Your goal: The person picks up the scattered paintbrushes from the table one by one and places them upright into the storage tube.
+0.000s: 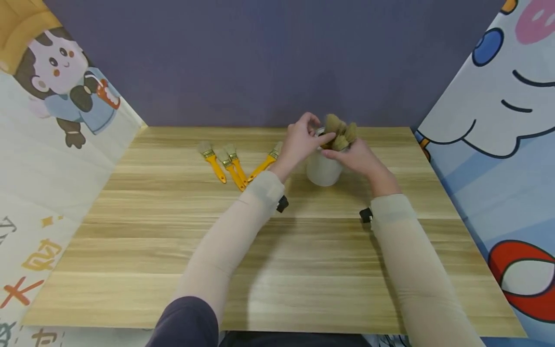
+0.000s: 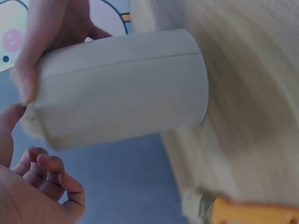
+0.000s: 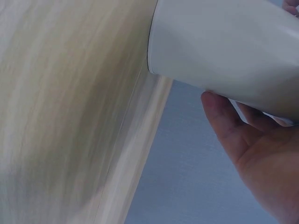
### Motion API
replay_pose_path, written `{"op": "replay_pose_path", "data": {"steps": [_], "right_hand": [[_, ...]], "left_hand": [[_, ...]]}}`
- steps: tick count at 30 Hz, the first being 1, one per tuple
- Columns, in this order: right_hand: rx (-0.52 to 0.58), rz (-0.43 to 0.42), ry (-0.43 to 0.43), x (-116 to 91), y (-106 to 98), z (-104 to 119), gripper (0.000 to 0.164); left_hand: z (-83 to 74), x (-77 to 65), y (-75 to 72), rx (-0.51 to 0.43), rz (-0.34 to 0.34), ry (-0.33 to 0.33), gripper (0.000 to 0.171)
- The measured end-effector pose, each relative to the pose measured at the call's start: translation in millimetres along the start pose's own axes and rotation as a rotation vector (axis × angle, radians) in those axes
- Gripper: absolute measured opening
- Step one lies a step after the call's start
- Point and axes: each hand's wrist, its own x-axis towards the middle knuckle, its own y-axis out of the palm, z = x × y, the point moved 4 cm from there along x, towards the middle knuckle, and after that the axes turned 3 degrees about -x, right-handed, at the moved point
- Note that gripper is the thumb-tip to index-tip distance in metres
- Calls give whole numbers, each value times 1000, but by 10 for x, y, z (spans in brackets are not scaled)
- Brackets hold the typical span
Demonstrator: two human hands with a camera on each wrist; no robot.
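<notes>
A white cylindrical container (image 1: 323, 169) stands upright on the wooden table, with several paintbrushes (image 1: 333, 124) in it, tan bristles up. My right hand (image 1: 362, 158) grips it near the rim, thumb on the near side and fingers around the right side (image 3: 261, 163). On the left of the opening is my left hand (image 1: 300, 140); its thumb reaches across to the bristles. In the left wrist view the fingers of that hand (image 2: 44, 186) are loosely bent, and nothing shows between them. The brush handles are hidden inside the container.
Left of the container lie several loose paintbrushes with yellow-orange handles (image 1: 215, 166), one of them (image 1: 263, 167) close to my left wrist. A dark blue-grey wall (image 1: 260, 62) rises behind the table (image 1: 173, 270). Printed panels (image 1: 511, 193) stand at both sides.
</notes>
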Motion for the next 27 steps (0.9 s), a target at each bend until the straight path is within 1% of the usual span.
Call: {"op": "replay_pose_path", "data": {"steps": [2, 4, 7, 10, 12, 17, 19, 24, 27], "right_hand": [[-1, 2, 33, 3, 7, -13, 84], [-8, 4, 73, 0, 8, -30, 93], [-35, 6, 118, -12, 5, -43, 105], [-57, 9, 127, -17, 1, -31, 108], [-70, 8, 126, -18, -5, -11, 109], [-81, -3, 135, -33, -33, -28, 107], [-79, -1, 130, -31, -35, -32, 106], [-61, 13, 99, -18, -22, -32, 103], [-48, 18, 98, -19, -23, -30, 104]], "left_hand": [[2, -3, -89, -15, -11, 9, 51], [18, -4, -209, -22, -30, 17, 50], [74, -11, -401, -38, -57, 1, 50], [166, -18, -552, -51, -63, -24, 48], [241, -20, -613, -40, -50, -44, 47], [500, -5, -552, 74, 62, -116, 49], [607, -5, -525, 115, 98, -140, 47], [831, 15, -518, 228, 129, -142, 34], [942, 27, -520, 297, 142, -145, 37]]}}
